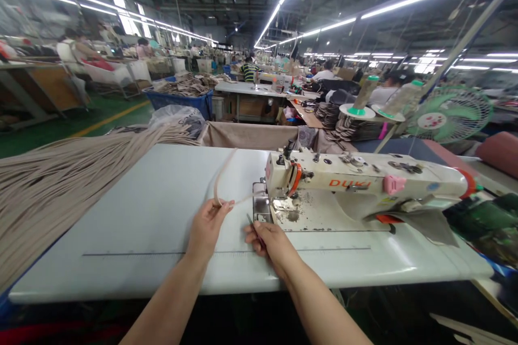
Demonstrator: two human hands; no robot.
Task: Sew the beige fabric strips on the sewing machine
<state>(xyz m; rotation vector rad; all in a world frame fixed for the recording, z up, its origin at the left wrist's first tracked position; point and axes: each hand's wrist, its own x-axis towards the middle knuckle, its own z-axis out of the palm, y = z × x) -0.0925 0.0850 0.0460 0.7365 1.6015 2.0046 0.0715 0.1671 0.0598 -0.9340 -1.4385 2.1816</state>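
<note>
My left hand [207,226] is closed, pinching a narrow beige strip [217,183] between thumb and fingers. The strip curves up from the hand towards the table's far edge, and a thin length runs right towards the needle area of a white sewing machine [324,178]. Just left of the machine's front end, my right hand [269,240] is closed around a small, thin pointed tool [250,219]. Its tip sticks out above the fingers; the rest is mostly hidden in the palm, so its exact kind is unclear. A metal plate [262,208] lies beneath the machine head.
Many long beige strips [81,172] are heaped along the table's left side. A printed ruler line [154,253] crosses the pale table [133,215]. Two thread cones [366,91] and a green fan [449,116] stand behind the machine. Farther off is a blue bin [198,103].
</note>
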